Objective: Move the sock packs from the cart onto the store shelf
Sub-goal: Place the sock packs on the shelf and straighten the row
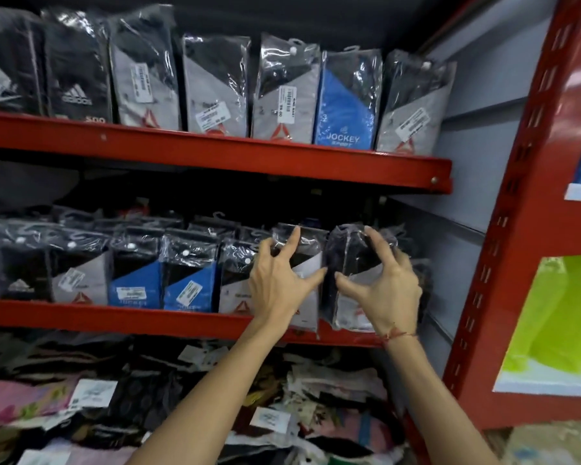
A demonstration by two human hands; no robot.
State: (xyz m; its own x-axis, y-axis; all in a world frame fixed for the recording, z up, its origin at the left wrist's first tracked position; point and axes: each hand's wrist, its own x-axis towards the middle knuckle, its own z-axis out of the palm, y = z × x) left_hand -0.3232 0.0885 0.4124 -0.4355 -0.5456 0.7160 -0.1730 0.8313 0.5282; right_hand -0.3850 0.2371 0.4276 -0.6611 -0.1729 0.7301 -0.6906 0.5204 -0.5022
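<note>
Plastic-wrapped sock packs stand in rows on two red shelves. On the middle shelf (114, 317), my left hand (275, 283) rests with spread fingers on a black-and-grey pack (307, 263). My right hand (389, 280) curls around the top and right side of the neighbouring black-and-grey pack (346, 256), which stands at the shelf's right end. Both packs sit upright on the shelf edge. Blue packs (188, 283) stand to the left. The cart is out of view.
The upper shelf (215, 156) holds a full row of packs, including a blue Jockey pack (346, 105). Below the middle shelf lies a loose heap of patterned socks with tags (182, 397). A red perforated upright (503, 229) bounds the shelves on the right.
</note>
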